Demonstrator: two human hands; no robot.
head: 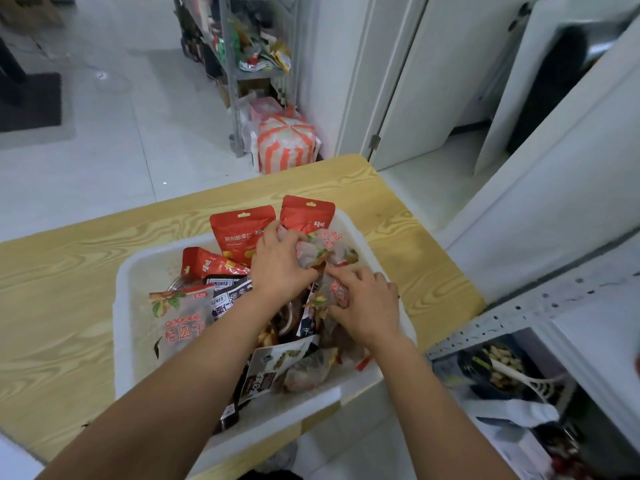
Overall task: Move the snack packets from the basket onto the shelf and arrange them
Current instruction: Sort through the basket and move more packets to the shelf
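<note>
Two upright red packets [241, 233] behind left hand [277, 268]

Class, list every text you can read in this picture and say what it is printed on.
"桂圆干": clear packet at the left of the basket.
"熟制板栗仁": red pouch standing at the back.
Other print is too blurred to read.

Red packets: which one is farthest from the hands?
The leftmost red packet, tilted, half buried; the middle red packet and right red packet stand beside the left hand.
</note>
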